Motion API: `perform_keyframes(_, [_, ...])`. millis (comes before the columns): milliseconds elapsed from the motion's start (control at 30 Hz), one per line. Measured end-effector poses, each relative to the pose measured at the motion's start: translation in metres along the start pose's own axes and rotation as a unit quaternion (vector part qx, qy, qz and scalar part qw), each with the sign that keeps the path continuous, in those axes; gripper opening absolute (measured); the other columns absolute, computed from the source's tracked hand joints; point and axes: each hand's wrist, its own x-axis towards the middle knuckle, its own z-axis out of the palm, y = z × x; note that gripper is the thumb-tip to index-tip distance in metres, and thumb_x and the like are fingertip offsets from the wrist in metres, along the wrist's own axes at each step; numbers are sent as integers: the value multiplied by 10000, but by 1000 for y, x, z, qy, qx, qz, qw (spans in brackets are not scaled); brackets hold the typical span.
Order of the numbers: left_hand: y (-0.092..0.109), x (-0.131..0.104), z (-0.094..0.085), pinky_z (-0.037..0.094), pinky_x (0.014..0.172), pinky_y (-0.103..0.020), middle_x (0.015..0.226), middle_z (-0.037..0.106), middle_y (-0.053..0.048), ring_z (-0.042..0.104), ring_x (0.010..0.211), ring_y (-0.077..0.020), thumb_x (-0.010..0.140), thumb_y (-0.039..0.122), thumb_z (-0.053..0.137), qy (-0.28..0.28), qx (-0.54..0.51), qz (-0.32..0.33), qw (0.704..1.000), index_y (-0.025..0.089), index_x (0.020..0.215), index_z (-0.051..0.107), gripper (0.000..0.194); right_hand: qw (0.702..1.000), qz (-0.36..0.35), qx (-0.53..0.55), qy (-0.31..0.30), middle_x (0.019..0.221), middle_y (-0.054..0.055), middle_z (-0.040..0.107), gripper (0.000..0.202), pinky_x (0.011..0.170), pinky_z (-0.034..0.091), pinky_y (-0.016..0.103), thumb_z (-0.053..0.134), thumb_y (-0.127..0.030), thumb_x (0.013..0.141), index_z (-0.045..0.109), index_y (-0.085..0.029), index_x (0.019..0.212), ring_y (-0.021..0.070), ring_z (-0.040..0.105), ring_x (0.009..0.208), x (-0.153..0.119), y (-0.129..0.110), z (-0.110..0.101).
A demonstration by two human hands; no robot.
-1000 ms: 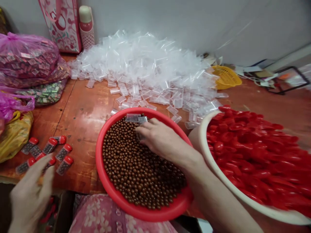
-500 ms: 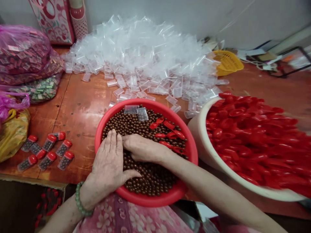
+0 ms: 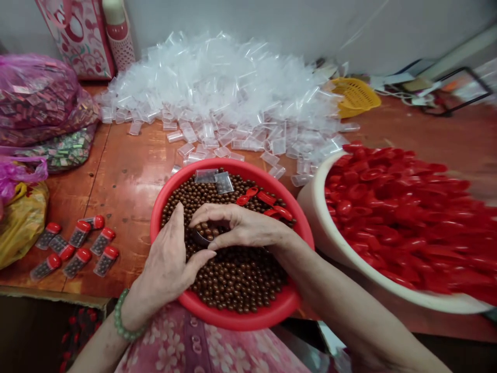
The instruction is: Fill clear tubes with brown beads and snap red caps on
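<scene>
A red basin holds a bed of glossy brown balls. Inside it, my right hand curls its thumb and fingers round a small see-through container heaped with balls; part of its wall is hidden. My left hand is open at the basin's left side, fingers straight and together, thumb apart, close to the container. Two clear plastic cases lie on the balls at the back. Several red spoon-like caps rest at the right, partly behind my right wrist.
Clear cases are piled behind the basin. At the right stands a white tub of red pieces. Filled red-capped cases lie left, near bulging plastic bags. A yellow basket sits at the back.
My right hand has risen from pressing into the balls and now shows the filled container in its grip. My left hand has turned more on edge, its thumb nearer the container.
</scene>
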Motion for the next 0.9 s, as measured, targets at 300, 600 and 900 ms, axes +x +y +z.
perform_keyframes(300, [-1, 21, 2, 436, 1067, -381, 1331, 601, -102, 577, 1214, -237, 888, 355, 594, -99, -371, -88, 919, 165, 1353, 471, 517, 996, 26, 74, 31, 1179, 41, 657, 413, 972, 458, 327, 660, -249, 835, 584, -196, 1238, 172, 615, 1079, -8, -8, 7])
perform_keyframes(600, [-4, 24, 3, 375, 1110, -378, 1387, 551, -105, 524, 1266, -242, 797, 231, 686, -112, -402, -125, 900, 141, 1385, 444, 642, 996, 16, -44, 74, 951, 21, 655, 182, 817, 493, 286, 657, -199, 806, 601, -181, 978, 155, 613, 882, -11, -11, 6])
perform_keyframes(900, [-3, 25, 1, 427, 1034, -327, 1276, 639, -54, 596, 1159, -212, 826, 221, 641, -107, -369, -106, 917, 192, 1315, 543, 499, 993, 9, -48, 105, 947, 18, 651, 177, 806, 478, 280, 661, -201, 819, 598, -184, 983, 147, 603, 866, -15, -11, 5])
